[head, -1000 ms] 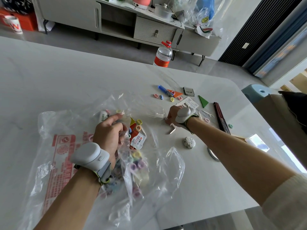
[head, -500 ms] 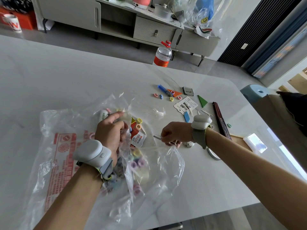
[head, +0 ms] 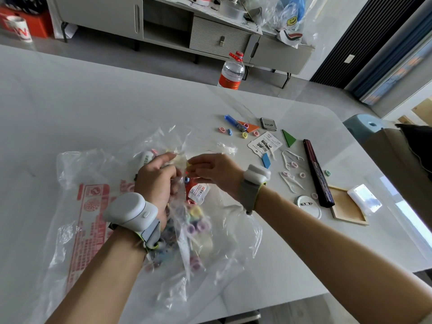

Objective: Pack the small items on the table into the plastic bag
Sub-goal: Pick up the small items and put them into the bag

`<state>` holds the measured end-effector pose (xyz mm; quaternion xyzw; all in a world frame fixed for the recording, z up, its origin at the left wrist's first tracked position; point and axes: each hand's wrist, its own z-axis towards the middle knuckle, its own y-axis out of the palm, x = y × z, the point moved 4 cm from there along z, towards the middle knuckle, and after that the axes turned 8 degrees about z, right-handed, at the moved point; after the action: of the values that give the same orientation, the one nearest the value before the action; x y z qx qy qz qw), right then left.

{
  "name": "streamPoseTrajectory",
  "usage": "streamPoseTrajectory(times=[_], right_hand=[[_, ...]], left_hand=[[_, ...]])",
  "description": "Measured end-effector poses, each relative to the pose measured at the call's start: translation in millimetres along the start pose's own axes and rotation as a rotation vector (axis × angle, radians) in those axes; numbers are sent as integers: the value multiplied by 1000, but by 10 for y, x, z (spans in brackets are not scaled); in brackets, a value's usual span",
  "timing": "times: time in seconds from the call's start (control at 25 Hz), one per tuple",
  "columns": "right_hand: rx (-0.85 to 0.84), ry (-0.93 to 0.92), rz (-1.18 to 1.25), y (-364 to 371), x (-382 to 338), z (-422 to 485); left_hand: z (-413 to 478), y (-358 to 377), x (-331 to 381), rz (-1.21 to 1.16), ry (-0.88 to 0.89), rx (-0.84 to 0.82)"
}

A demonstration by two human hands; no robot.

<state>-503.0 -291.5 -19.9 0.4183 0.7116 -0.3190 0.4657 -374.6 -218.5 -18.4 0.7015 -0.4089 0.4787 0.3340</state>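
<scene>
A clear plastic bag (head: 93, 206) with red print lies on the white table (head: 70, 101), holding coloured rings and a red-and-white packet (head: 197, 190). My left hand (head: 156, 181) grips the bag's edge and keeps its mouth up. My right hand (head: 217, 171) is at the mouth with its fingers loosely extended; I see nothing in them. Loose items lie to the right: a blue pen (head: 231, 120), an orange triangle (head: 250, 126), a green triangle (head: 288, 137), a printed card (head: 265, 145), a blue piece (head: 266, 160), white floss picks (head: 289, 181) and small rings (head: 222, 130).
A dark folded fan (head: 316, 174), a wooden frame (head: 348, 206), a white round disc (head: 307, 206) and a small metal box (head: 268, 123) lie on the right of the table. A water bottle (head: 231, 71) stands beyond the far edge. A blue stool (head: 362, 123) is at the right.
My right hand picked a small white piece off the table, carried it left and now reaches the bag's mouth with the piece out of sight. My left hand kept holding the bag.
</scene>
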Motion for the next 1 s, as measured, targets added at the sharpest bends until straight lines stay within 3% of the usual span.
streamPoseTrajectory(times=[0.08,0.2,0.28,0.36,0.44,0.56,0.68,0.88,1.0], right_hand=[[37,-14,-122,-228,78,-159],[281,-81,-675,-774,150,-361],[416,36,-1021,-1186,219,-460],[424,266,-1119,-1440,336,-562],[407,361,-1094,-1500,432,-602],[363,353,-1019,-1331,407,-584],[337,233,-907,-1085,298,-452],[82,-64,-542,-292,-2,-168],[31,-98,-323,-112,-133,-100]], left_hand=[[-16,22,5,-15,8,-21],[-48,36,15,-37,11,-42],[-64,43,20,-41,4,-45],[-84,53,30,-42,2,-56],[-93,59,34,-35,4,-62],[-94,60,26,-15,6,-57],[-78,69,25,-14,13,-49],[-50,65,6,5,19,-35],[-13,30,-17,6,1,-17]])
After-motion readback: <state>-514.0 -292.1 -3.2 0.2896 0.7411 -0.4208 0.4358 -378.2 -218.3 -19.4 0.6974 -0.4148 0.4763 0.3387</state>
